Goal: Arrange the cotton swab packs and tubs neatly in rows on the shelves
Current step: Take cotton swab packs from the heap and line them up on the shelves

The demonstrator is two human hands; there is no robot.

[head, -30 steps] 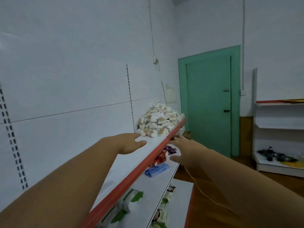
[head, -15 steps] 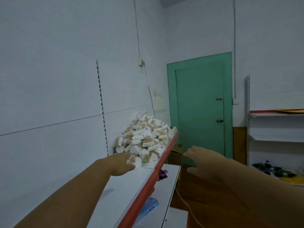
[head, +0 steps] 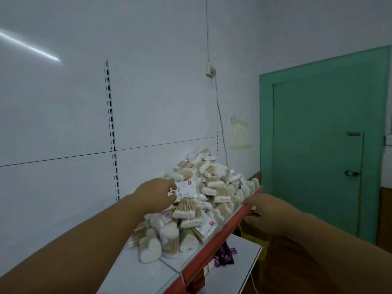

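Note:
A tall heap of cotton swab packs (head: 203, 187) lies on the white top shelf (head: 148, 270), which has a red front edge (head: 222, 232). Round and heart-shaped tubs (head: 168, 238) lie at the heap's near foot. My left hand (head: 156, 193) is on the heap's left side, fingers curled onto a flat pack with a white label (head: 186, 188). My right hand (head: 266, 211) rests at the red edge, fingertips over the lip and thumb below it, beside the heap.
The white back panel with a slotted upright (head: 111, 128) stands behind the shelf. A lower shelf (head: 239, 264) holds purple wrappers (head: 224, 253) and red boxes. A green door (head: 324, 145) is to the right. A cable (head: 218, 115) hangs from a wall socket.
I have moved closer to the heap. My left hand has gone from the heap's near foot up onto its side, onto a labelled pack. My right hand has come to the red shelf edge.

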